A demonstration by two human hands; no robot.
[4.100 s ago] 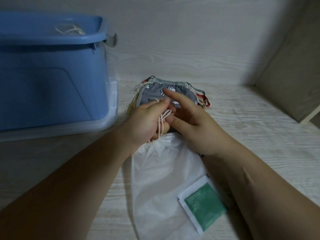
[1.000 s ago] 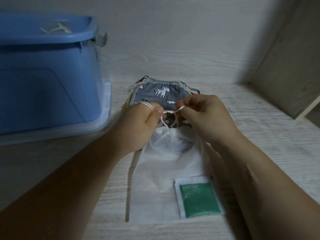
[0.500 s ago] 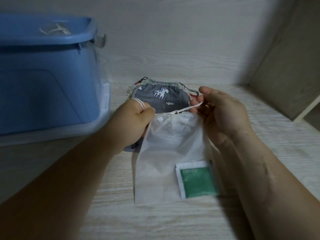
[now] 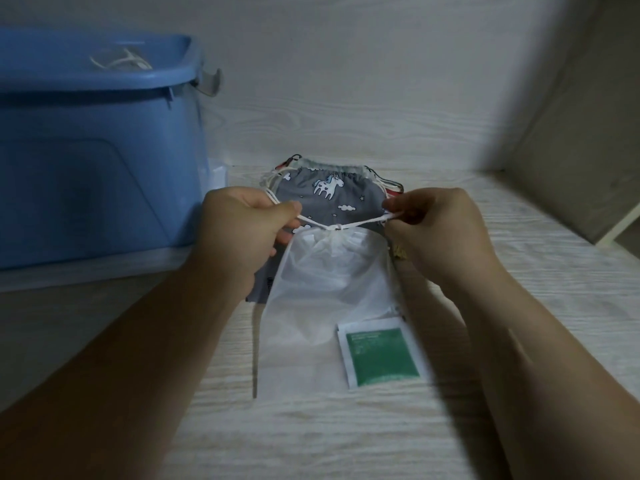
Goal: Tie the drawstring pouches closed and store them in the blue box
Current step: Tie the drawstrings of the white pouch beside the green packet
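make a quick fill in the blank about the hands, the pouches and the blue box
1. The left hand and right hand each pinch an end of the white pouch's ____.
2. The packet at the white pouch's lower corner is ____.
3. The blue box stands to the ____ of the grey unicorn pouch.
Missing words: drawstring; green; left.

- Left hand (image 4: 242,233) — fingers curled, thumb and forefinger pinching one end of the white cord (image 4: 362,222).
- Right hand (image 4: 440,233) pinches the other end — knuckles up, level with the left, well apart from it.
- Left forearm (image 4: 138,341) and right forearm (image 4: 526,341) are bare and reach forward.
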